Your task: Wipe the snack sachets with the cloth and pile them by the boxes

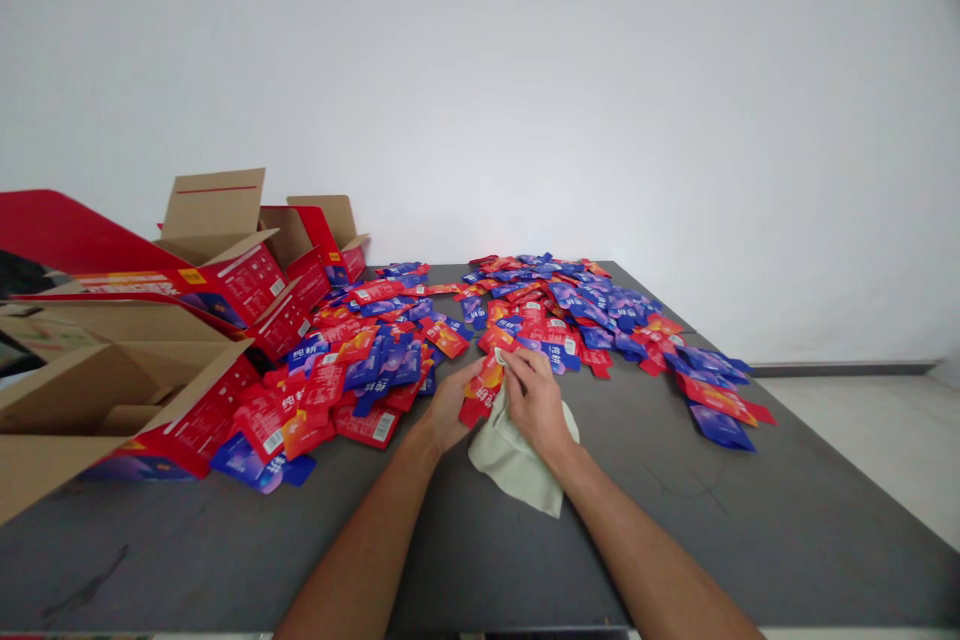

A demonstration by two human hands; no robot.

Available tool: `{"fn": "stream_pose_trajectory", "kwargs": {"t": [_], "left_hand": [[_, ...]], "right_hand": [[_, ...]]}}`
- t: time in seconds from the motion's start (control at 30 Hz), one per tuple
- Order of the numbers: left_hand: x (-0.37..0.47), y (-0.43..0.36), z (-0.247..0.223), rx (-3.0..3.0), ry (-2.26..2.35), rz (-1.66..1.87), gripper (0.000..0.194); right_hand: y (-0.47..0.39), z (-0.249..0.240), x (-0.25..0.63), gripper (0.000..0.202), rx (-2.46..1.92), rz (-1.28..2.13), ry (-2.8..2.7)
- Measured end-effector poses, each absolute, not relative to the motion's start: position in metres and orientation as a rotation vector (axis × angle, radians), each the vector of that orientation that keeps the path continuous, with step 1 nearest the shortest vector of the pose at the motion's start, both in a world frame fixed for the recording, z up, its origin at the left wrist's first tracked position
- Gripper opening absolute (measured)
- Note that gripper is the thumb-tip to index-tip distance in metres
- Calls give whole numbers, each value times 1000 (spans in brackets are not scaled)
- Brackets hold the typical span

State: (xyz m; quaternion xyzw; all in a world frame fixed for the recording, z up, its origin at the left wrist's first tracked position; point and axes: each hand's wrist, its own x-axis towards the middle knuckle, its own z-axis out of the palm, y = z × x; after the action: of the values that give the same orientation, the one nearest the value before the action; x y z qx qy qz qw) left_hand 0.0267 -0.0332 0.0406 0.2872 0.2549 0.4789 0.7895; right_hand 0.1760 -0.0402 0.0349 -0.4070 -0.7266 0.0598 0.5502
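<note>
Near the middle of the grey table, my left hand [448, 412] is closed on a red and orange packet [483, 390], which is tilted towards my right hand. My right hand [534, 400] has its fingers closed on a pale green cloth [517, 465], a bit of which touches the packet's upper part. The rest of the cloth hangs below my right hand onto the table. Just beyond both hands lie loose red packets [447, 338] and blue packets [561, 358].
Open red cardboard boxes [225, 410] line the left side. A heap of red and blue packets [322, 385] lies beside them. Another heap [592, 305] spreads along the back and right, with several packets [721, 426] near the right edge. The table [675, 540] meets a white wall behind.
</note>
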Motion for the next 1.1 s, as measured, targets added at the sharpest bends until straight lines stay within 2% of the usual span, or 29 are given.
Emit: {"fn": "stream_pose_trajectory", "kwargs": {"t": [0.13,0.3,0.47,0.67,0.8,0.97,1.1], "left_hand": [[26,-31,38,632,561,1087,28],[25,-26,40,810,644,1221,34],[12,-12,33,1313,1170,1299,43],[-14,0,26,1964,1723,1320,62],[-42,10,30,2020,2061,1397,55],[-54,17,25,2075,2172,1332,40],[-34,17,18,2262,1941,1187,43]], "right_hand": [[-48,35,163,34,-860,259,-1859],[-51,36,161,34,-840,340,-1970],[-44,27,162,36,-910,332,-2014],[-27,10,179,45,-1275,199,-1899],[-20,3,192,57,-1526,150,-1938],[-20,6,189,34,-1603,135,-2143],[-20,11,187,30,-1504,116,-2234]]}}
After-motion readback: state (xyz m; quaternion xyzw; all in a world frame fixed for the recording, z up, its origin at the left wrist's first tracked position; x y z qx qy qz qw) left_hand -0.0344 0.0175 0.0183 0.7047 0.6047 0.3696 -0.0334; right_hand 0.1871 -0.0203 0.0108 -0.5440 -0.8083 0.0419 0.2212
